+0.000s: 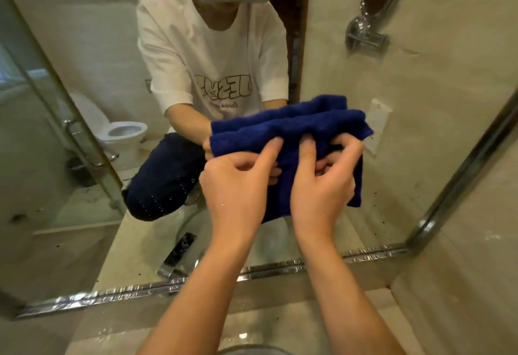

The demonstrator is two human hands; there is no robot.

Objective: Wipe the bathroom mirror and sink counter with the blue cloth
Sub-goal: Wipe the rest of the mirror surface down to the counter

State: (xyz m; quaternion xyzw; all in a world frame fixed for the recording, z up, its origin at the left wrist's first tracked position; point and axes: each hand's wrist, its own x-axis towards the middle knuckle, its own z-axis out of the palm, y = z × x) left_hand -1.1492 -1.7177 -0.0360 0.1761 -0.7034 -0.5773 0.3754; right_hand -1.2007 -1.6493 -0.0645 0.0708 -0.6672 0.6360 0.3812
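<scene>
A dark blue cloth [291, 133], folded over, is held up in front of the bathroom mirror [84, 102]. My left hand [238, 183] grips its lower left part, thumb on top and fingers curled underneath. My right hand [322, 180] grips the cloth beside it on the right, thumb on the front. Whether the cloth touches the glass I cannot tell. The beige stone sink counter [294, 323] lies below my forearms, wet and shiny.
The mirror's chrome frame [168, 288] runs along the counter's back and up the right side [459, 186]. A beige wall [462, 284] stands to the right. Reflected are a person with a headset, a toilet, a glass shower door and the faucet [179, 253].
</scene>
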